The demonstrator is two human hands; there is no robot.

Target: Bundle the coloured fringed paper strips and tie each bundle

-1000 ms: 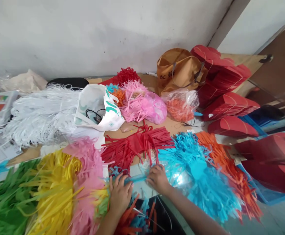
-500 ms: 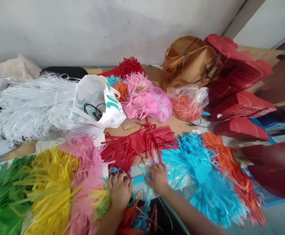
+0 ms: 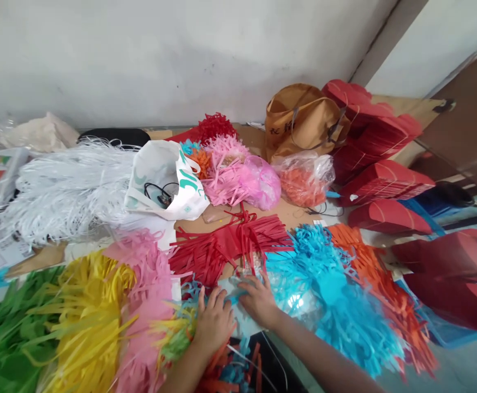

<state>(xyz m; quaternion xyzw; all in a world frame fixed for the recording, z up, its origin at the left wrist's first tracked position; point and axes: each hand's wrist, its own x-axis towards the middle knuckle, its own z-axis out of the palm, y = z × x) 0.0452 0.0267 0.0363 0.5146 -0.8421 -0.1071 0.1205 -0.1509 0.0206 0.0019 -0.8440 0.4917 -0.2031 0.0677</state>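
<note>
My left hand [image 3: 214,322] lies palm down with its fingers apart, at the near edge of the work surface beside a multicoloured fringe bundle [image 3: 177,338]. Close to its right, my right hand [image 3: 260,301] rests flat with spread fingers on a pale patch with some blue strips. Neither hand grips anything visible. Just beyond them lies a red fringed paper bundle [image 3: 230,240]. Blue fringed paper [image 3: 328,284] spreads to the right of my right hand, over clear plastic. Orange and blue strips [image 3: 234,371] hang below the hands.
Pink [image 3: 146,305], yellow [image 3: 93,322] and green [image 3: 13,327] fringes lie left. A white bag [image 3: 165,180], white strands [image 3: 75,191], a brown bag [image 3: 304,123] and a bagged orange bundle [image 3: 304,183] stand behind. Red stacks [image 3: 386,183] and orange fringe [image 3: 369,273] are right.
The view has shifted slightly. My hands have moved closer together, my left hand going right, and the blue strip that showed between them is now mostly covered.
</note>
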